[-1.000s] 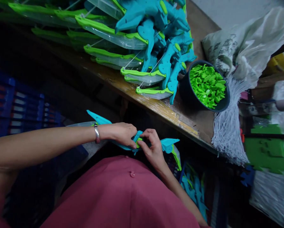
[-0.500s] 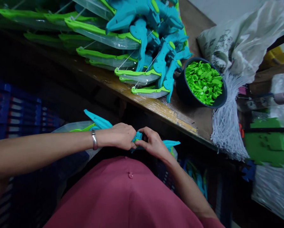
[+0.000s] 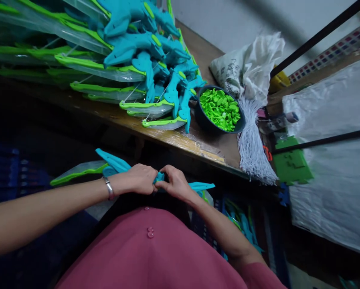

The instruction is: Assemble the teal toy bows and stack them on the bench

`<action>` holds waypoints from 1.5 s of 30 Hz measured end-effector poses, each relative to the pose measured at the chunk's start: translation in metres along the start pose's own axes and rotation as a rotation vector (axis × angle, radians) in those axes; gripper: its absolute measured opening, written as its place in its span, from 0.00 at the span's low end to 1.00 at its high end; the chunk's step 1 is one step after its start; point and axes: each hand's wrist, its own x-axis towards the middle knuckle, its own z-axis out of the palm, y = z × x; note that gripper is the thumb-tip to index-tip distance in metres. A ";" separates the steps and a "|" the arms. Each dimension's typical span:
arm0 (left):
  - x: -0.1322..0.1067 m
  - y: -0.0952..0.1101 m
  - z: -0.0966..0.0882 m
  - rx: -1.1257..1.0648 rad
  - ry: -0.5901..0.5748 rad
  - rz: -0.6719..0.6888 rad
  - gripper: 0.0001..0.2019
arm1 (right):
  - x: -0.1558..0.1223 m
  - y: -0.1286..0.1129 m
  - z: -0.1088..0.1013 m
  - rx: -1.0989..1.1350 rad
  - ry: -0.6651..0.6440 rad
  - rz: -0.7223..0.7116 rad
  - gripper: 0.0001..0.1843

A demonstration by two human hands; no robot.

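Observation:
A turquoise toy bow (image 3: 114, 161) with lime-green limbs lies crosswise in front of my waist. My left hand (image 3: 142, 178), with a metal bracelet at the wrist, is closed around its middle. My right hand (image 3: 175, 182) pinches the same middle section from the other side, thumb and fingers close to the left hand's knuckles. Between the hands only a small turquoise bit with some green shows; the rest of the grip is hidden by my fingers. Matching toy bows (image 3: 134, 50) with strings are piled on the table above.
A dark bowl (image 3: 242, 124) of small lime-green plastic parts (image 3: 219, 110) stands on the wooden table (image 3: 195, 142). Beside it are a bundle of white strings (image 3: 253, 144), a white sack (image 3: 231, 70) and a green foam mat (image 3: 292, 160). Blue crates (image 3: 2, 172) stand at left.
My view has swung to the right, so the table and its things appear further left. Both hands stay on the toy bow, close together as before.

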 end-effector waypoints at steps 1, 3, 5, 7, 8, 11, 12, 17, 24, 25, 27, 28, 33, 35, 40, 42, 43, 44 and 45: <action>0.000 -0.001 -0.002 0.004 -0.010 -0.005 0.19 | 0.001 -0.001 -0.001 0.008 -0.004 0.012 0.14; -0.003 -0.005 -0.006 0.011 -0.023 -0.018 0.21 | 0.005 -0.004 -0.004 0.028 -0.024 0.035 0.15; -0.008 -0.008 -0.011 0.019 -0.036 -0.030 0.24 | 0.010 -0.008 -0.007 0.042 -0.067 0.045 0.16; -0.012 -0.012 -0.016 0.029 -0.048 -0.032 0.25 | 0.016 -0.012 -0.011 0.043 -0.123 0.037 0.17; -0.013 -0.013 -0.019 0.035 -0.051 -0.028 0.26 | 0.019 -0.014 -0.012 0.038 -0.148 0.031 0.18; -0.015 -0.018 -0.022 0.064 -0.032 -0.002 0.25 | 0.030 -0.019 -0.014 0.014 -0.193 0.003 0.17; -0.014 -0.020 -0.021 0.073 -0.021 0.007 0.25 | 0.033 -0.019 -0.014 0.004 -0.199 -0.008 0.17; -0.007 -0.027 -0.005 0.051 -0.015 0.003 0.23 | 0.041 -0.020 -0.005 -0.047 -0.210 -0.024 0.12; 0.003 -0.025 0.010 0.022 0.013 -0.032 0.20 | 0.037 -0.014 0.002 -0.086 -0.187 -0.018 0.11; 0.002 -0.024 0.011 0.027 0.019 -0.027 0.19 | 0.035 -0.014 0.002 -0.095 -0.180 -0.021 0.11; -0.001 -0.023 0.011 0.045 0.037 -0.016 0.17 | 0.033 -0.017 0.003 -0.113 -0.166 -0.033 0.11; -0.003 -0.022 0.012 0.056 0.051 -0.013 0.16 | 0.031 -0.019 0.004 -0.120 -0.159 -0.041 0.11; -0.016 -0.022 0.019 0.080 0.147 -0.005 0.14 | 0.029 -0.023 0.009 -0.102 -0.136 -0.077 0.14; -0.020 -0.023 0.022 0.069 0.168 0.000 0.15 | 0.028 -0.020 0.009 -0.067 -0.136 -0.092 0.14; -0.029 -0.028 0.024 0.025 0.163 -0.016 0.18 | 0.016 -0.012 0.003 0.076 -0.181 -0.140 0.26; -0.034 -0.030 0.025 0.014 0.166 -0.023 0.19 | 0.008 -0.011 -0.001 0.120 -0.194 -0.148 0.30; -0.037 -0.031 0.026 0.016 0.176 -0.016 0.18 | 0.004 -0.011 -0.003 0.133 -0.195 -0.151 0.29; -0.040 -0.031 0.026 0.022 0.191 -0.002 0.17 | 0.001 -0.012 -0.006 0.141 -0.196 -0.155 0.27; -0.042 -0.032 0.027 0.031 0.211 0.016 0.16 | -0.002 -0.014 -0.008 0.146 -0.198 -0.161 0.25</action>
